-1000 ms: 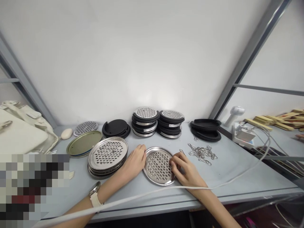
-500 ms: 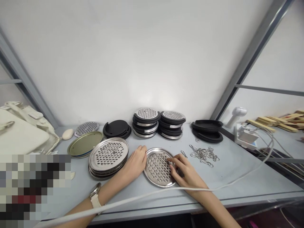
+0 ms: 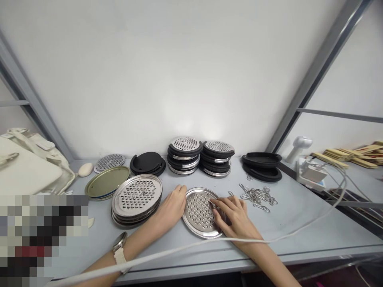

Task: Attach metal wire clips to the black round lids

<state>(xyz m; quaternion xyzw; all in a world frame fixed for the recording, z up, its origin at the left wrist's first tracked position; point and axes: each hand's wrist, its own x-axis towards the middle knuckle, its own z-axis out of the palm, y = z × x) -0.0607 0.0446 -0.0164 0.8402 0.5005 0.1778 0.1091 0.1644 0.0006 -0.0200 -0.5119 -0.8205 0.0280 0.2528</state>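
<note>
A round metal grater disc (image 3: pixel 199 213) lies on the grey table between my hands. My left hand (image 3: pixel 173 202) rests beside its left rim with fingers pressed together; whatever those fingers may hold is hidden. Over the disc's right part, my right hand (image 3: pixel 231 215) has its thumb and fingertips brought together near the holes, and what they pinch is too small to name. Left of my left hand stands a stack of similar grater discs (image 3: pixel 139 195). Thin metal clips (image 3: pixel 259 195) lie in a loose pile to the right of my right hand.
Two stacks of black holders with graters (image 3: pixel 184 147) stand by the wall. Black round pieces (image 3: pixel 146 162) and green lids (image 3: pixel 107 181) are left, more black pieces (image 3: pixel 261 165) right. A white cable (image 3: pixel 167 253) crosses in front. A scanner-like device (image 3: pixel 297 147) stands far right.
My right hand has shifted slightly, its outer fingers a little more spread over the disc. My left hand stays by the rim. The whole view has moved very slightly.
</note>
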